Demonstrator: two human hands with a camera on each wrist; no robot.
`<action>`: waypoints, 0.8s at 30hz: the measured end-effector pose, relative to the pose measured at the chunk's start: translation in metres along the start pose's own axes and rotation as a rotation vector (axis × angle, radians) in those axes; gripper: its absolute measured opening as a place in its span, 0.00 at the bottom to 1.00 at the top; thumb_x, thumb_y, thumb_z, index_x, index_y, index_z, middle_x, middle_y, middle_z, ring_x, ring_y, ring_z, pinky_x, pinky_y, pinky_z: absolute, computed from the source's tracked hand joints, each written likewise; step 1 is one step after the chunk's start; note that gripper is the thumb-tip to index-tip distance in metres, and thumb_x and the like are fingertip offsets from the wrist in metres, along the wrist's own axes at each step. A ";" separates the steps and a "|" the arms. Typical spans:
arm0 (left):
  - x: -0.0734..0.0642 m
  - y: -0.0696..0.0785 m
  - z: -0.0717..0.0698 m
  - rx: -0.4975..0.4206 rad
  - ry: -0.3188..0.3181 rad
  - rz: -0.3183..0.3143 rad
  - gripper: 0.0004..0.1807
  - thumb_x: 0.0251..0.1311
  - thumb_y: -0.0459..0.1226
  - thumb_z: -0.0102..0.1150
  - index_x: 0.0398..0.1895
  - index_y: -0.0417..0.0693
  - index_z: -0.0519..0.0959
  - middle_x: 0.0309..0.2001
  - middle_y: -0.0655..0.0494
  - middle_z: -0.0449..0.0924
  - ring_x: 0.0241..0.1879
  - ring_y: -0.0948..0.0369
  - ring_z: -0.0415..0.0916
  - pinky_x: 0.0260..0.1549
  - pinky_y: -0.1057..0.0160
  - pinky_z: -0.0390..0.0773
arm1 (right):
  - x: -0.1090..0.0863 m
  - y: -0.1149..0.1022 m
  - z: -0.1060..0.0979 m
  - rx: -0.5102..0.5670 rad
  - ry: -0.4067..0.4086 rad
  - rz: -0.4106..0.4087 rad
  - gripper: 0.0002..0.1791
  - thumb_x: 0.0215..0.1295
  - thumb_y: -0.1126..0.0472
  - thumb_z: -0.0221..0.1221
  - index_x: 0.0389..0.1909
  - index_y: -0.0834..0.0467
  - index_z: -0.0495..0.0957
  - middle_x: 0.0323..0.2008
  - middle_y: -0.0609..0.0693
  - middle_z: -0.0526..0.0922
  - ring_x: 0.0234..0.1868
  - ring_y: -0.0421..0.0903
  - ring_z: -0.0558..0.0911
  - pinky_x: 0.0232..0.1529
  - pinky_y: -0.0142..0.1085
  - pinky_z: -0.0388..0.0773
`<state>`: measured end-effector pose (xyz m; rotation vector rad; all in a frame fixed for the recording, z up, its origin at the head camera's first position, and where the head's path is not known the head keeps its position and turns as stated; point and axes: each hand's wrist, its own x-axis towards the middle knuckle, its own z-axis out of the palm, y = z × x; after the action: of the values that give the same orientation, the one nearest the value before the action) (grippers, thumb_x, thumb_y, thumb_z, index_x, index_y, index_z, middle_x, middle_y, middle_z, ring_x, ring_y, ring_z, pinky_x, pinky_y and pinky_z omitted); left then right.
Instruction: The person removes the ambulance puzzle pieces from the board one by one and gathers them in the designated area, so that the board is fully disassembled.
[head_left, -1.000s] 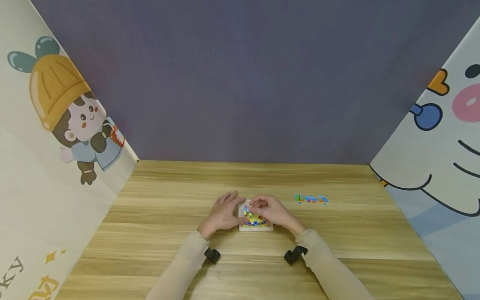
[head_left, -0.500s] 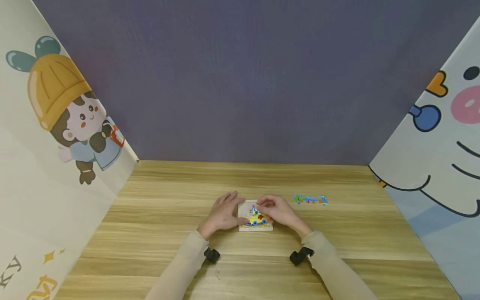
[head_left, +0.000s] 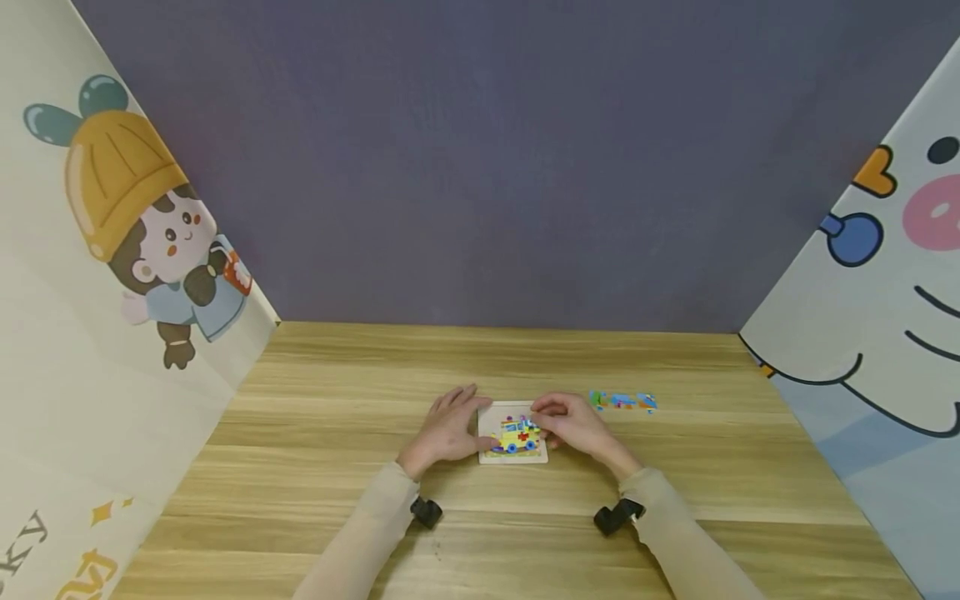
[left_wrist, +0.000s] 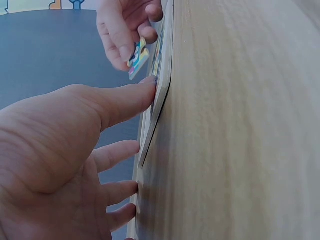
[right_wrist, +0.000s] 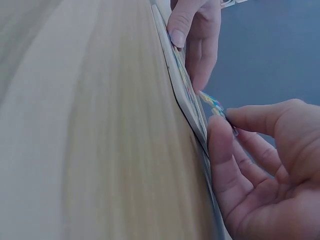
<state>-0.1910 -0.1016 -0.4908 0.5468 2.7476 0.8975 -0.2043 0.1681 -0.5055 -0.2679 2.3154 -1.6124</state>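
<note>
A square, pale-rimmed jigsaw board (head_left: 492,412) lies on the wooden table between the hands. Fitted pieces (head_left: 506,448) along its lower part show a yellow vehicle with blue wheels. My left hand (head_left: 450,427) is at the board's left side, thumb pressing on its face and fingers stretched out along the edge. Over the board's right side, my right hand (head_left: 576,427) pinches a small colourful jigsaw piece (left_wrist: 138,60) between thumb and fingers. In the right wrist view that piece (right_wrist: 212,103) is tilted, close over the board, its near end hidden by fingertips.
Several loose blue, green and orange jigsaw pieces (head_left: 622,401) lie in a row on the table, beyond the right hand. A dark wall (head_left: 510,167) rises behind the table (head_left: 360,367); printed cartoon panels stand on both sides.
My right hand has moved rightward across the board with its pinched piece, uncovering more of the yellow vehicle picture. My left hand has stayed at the board's left side.
</note>
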 end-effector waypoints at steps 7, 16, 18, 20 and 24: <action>-0.001 0.000 0.000 0.009 -0.003 0.002 0.40 0.64 0.52 0.73 0.76 0.50 0.73 0.85 0.40 0.55 0.84 0.38 0.48 0.83 0.33 0.45 | -0.006 0.003 -0.010 -0.004 0.014 0.023 0.17 0.75 0.58 0.66 0.56 0.65 0.83 0.39 0.56 0.90 0.32 0.43 0.86 0.28 0.34 0.86; -0.002 -0.001 0.000 0.011 -0.001 0.006 0.39 0.64 0.51 0.74 0.75 0.48 0.74 0.84 0.39 0.55 0.84 0.38 0.49 0.82 0.32 0.46 | -0.015 0.011 -0.028 0.055 0.013 0.040 0.21 0.76 0.59 0.64 0.61 0.69 0.79 0.44 0.58 0.90 0.35 0.45 0.88 0.33 0.35 0.89; -0.001 -0.001 0.000 0.013 -0.005 0.002 0.39 0.64 0.51 0.73 0.76 0.49 0.73 0.85 0.40 0.55 0.84 0.38 0.48 0.83 0.33 0.45 | -0.017 0.013 -0.032 0.067 0.018 0.044 0.21 0.76 0.61 0.63 0.62 0.70 0.78 0.45 0.58 0.90 0.36 0.44 0.88 0.34 0.35 0.89; -0.001 -0.001 0.001 0.014 -0.006 -0.002 0.39 0.64 0.52 0.73 0.76 0.49 0.73 0.85 0.40 0.55 0.85 0.39 0.48 0.83 0.33 0.45 | -0.020 0.015 -0.037 0.071 0.018 0.045 0.21 0.77 0.62 0.62 0.63 0.71 0.77 0.46 0.58 0.89 0.36 0.44 0.88 0.34 0.35 0.89; -0.001 -0.001 0.001 0.016 -0.011 -0.006 0.39 0.64 0.52 0.73 0.76 0.50 0.73 0.85 0.41 0.54 0.85 0.39 0.47 0.83 0.34 0.44 | -0.025 0.017 -0.045 0.074 0.031 0.052 0.22 0.77 0.62 0.62 0.64 0.71 0.76 0.48 0.58 0.89 0.38 0.44 0.88 0.36 0.36 0.89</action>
<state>-0.1904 -0.1022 -0.4919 0.5442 2.7472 0.8693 -0.1968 0.2218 -0.5034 -0.1655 2.2604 -1.6840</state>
